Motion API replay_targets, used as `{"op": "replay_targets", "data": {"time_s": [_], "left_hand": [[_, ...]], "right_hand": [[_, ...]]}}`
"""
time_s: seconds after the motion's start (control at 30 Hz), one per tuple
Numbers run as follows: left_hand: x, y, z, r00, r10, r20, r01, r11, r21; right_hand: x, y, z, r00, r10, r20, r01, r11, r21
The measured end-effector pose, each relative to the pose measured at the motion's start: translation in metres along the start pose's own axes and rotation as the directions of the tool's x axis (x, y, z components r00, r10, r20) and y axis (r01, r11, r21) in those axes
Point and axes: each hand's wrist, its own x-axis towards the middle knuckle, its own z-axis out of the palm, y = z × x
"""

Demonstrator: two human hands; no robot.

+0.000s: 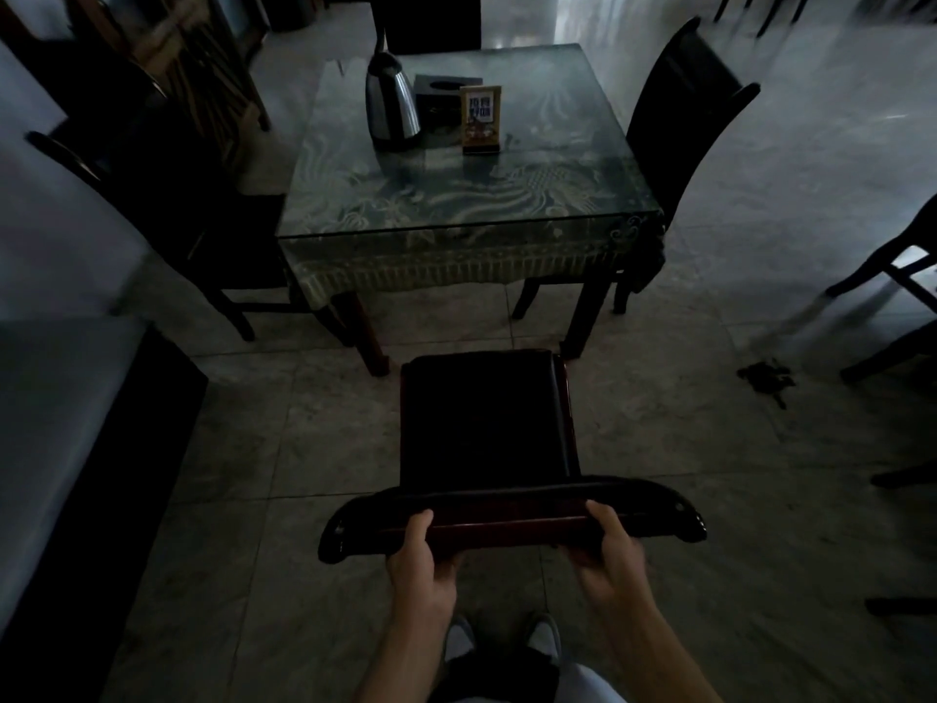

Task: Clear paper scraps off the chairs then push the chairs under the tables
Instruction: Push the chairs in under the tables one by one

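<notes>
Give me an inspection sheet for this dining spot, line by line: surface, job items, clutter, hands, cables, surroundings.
Surface: glass-topped table over a patterned cloth, tiled floor below.
Job's things: dark chair pulled out in front of the table, not under it; no paper scraps seen on its seat, though the light is dim.
Clutter: metal kettle, tissue box and sign card on the table; dark debris on the floor at right.
Hands: left hand and right hand both grip the chair's top rail.
Cables: nothing seen.
Surroundings: side chair right of the table, another chair left.
</notes>
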Motion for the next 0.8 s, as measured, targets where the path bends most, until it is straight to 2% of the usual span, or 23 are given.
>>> {"op": "replay_targets", "data": {"time_s": [0.23,0.47,0.8], "left_hand": [[0.000,-0.001,0.006,0.999,0.020,-0.028,-0.019,1.000,0.003],[-0.002,0.001,0.012,0.998,0.056,-0.039,-0.056,0.998,0.014],[0.014,0.022,0.018,0.994,0.109,-0.033,-0.107,0.993,0.038]], "right_hand": [[0.002,-0.003,0.000,0.998,-0.033,0.047,0.033,0.999,0.001],[-0.006,-0.010,0.004,0.995,-0.008,0.104,0.006,1.000,0.018],[0.010,-0.002,0.024,0.997,-0.013,0.077,0.011,1.000,0.029]]}}
